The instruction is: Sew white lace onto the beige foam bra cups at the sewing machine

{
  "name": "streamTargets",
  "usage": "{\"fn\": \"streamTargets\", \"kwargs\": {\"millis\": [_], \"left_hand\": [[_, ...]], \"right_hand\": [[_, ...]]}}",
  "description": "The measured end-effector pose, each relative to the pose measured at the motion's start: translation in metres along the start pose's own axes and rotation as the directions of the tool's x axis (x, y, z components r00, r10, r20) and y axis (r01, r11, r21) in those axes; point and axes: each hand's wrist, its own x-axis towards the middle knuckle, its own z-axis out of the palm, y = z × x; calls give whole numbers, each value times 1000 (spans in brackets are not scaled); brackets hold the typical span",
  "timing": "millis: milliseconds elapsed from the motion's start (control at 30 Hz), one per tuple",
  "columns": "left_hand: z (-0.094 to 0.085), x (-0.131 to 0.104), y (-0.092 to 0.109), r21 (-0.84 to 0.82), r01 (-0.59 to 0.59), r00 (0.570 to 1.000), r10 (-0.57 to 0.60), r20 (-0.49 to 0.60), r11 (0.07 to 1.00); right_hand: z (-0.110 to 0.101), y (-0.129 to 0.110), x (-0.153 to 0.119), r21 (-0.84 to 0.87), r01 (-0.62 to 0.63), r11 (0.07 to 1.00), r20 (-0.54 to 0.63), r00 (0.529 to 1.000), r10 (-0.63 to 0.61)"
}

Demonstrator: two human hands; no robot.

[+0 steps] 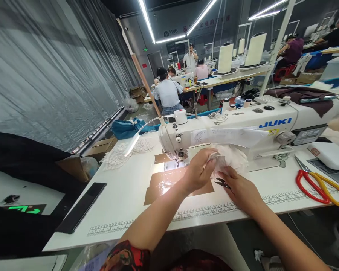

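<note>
My left hand (199, 171) is closed on an edge of thin white fabric (233, 156), raised a little over the sewing machine bed. Beside it, my right hand (240, 188) holds small dark thread snips (222, 183) in its palm, the blades pointing left. The thumb and fingertips of that hand also touch the lower part of the fabric. The white sewing machine (228, 131) stands just behind both hands. Its lit needle area (175, 163) is left of the fabric, and brown tape (154, 186) covers the table in front of it.
Red and yellow scissors (313, 188) lie at the right, near a white box (332, 155). A ruler strip (209, 211) runs along the table's front edge. A black phone-like slab (81, 207) and white trimmings (127, 152) are at the left. Other people sit at machines behind.
</note>
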Motion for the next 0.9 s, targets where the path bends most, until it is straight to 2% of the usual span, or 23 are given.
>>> {"fn": "streamTargets", "kwargs": {"millis": [67, 133, 233, 300, 367, 433, 500, 567, 633, 733, 800, 900], "left_hand": [[-17, -20, 18, 29, -51, 996, 53, -76, 998], [-34, -43, 32, 6, -16, 992, 16, -121, 1000], [-57, -75, 36, -10, 184, 969, -183, -167, 983], [-69, -93, 29, -18, 338, 917, -334, -220, 941], [-79, -107, 19, -74, 437, 862, -441, -249, 896], [-85, -118, 11, -150, 478, 830, -501, -246, 866], [-88, -124, 8, -213, 496, 813, -536, -228, 842], [-88, -128, 10, -288, 515, 790, -578, -207, 807], [-87, -129, 14, -388, 522, 767, -617, -177, 760], [-90, -133, 21, -583, 494, 713, -685, -153, 645], [-96, -138, 23, -699, 480, 650, -750, -121, 529], [-107, -148, 22, -801, 472, 530, -845, -75, 367]], "right_hand": [[-1, -4, -10, -6, 28, 1000, -69, 997, -28], [2, -8, -20, -35, 68, 997, -140, 988, -72], [16, -10, -29, -89, 171, 981, -92, 979, -180], [26, -11, -26, -118, 217, 969, -64, 972, -225], [31, -16, -20, -91, 251, 964, -80, 963, -258], [26, -31, -11, 55, 266, 962, -132, 957, -257], [14, -57, 1, 308, 209, 928, -168, 972, -163], [3, -90, 16, 544, 49, 838, -79, 997, -7], [-1, -121, 33, 683, 17, 730, -37, 999, 11], [8, -152, 51, 765, -22, 644, 47, 999, -21], [17, -165, 57, 787, -38, 616, 68, 997, -26], [24, -178, 59, 790, 57, 611, -56, 998, -21]]}}
